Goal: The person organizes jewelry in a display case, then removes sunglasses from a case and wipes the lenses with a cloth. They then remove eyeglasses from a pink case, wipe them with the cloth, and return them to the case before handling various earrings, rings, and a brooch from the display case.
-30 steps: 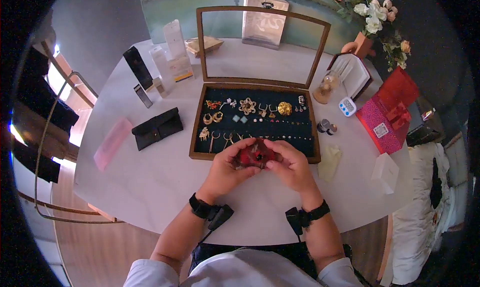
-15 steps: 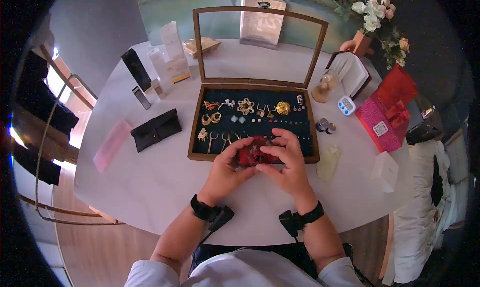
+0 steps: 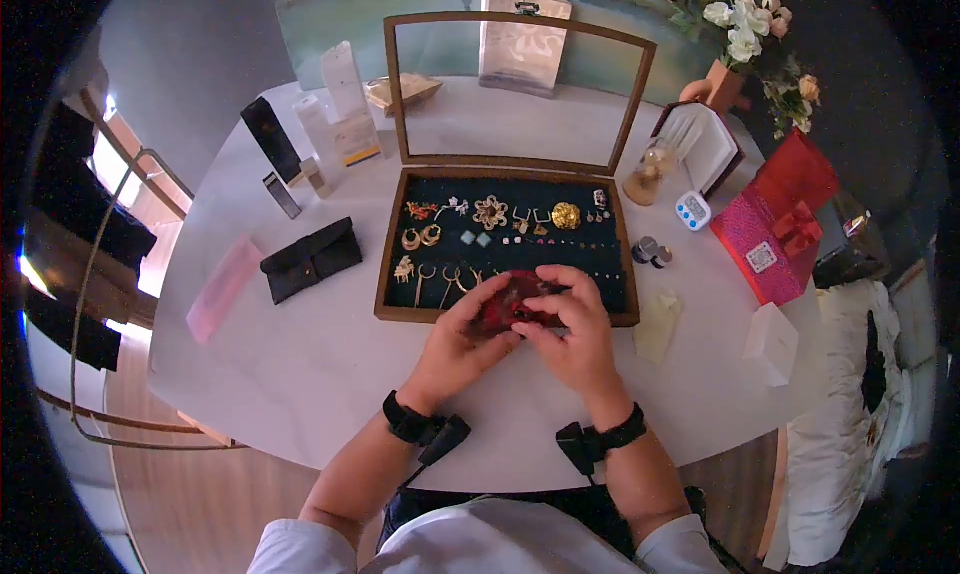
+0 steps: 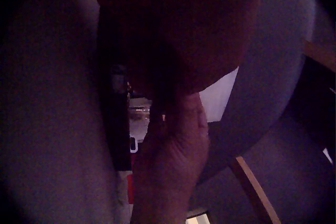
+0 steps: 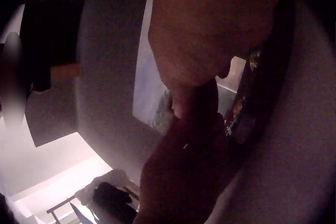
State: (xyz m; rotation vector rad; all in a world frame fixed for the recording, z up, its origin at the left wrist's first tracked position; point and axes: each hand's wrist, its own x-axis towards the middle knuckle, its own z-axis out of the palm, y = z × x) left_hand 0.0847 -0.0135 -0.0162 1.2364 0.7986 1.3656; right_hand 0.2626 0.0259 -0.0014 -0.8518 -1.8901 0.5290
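Observation:
A dark red item (image 3: 504, 308) with grey patches and a small dark round spot is held above the front edge of an open wooden jewellery case (image 3: 409, 315). The left hand (image 3: 455, 351) grips its left side, thumb underneath. On its right side the right hand (image 3: 580, 339) pinches it, thumb and fingers bent near the dark spot. Rows of earrings and brooches lie on the case's dark lining, partly hidden by the hands. Both wrist views are dark; the left hand (image 4: 157, 35) and right hand (image 5: 210, 29) hide the item there.
A black pouch (image 3: 312, 261) and a pink strip (image 3: 225, 289) lie left of the case. To the right are a blue-white timer (image 3: 692, 211), a yellowish cloth (image 3: 657, 327), a red-pink box (image 3: 745, 246) and a white box (image 3: 771, 345). The raised glass lid (image 3: 400, 94) stands behind.
The right hand's fingers have lifted from the item's far right edge and bent in over its front, near the dark spot. The item tilts slightly; the left hand keeps its grip.

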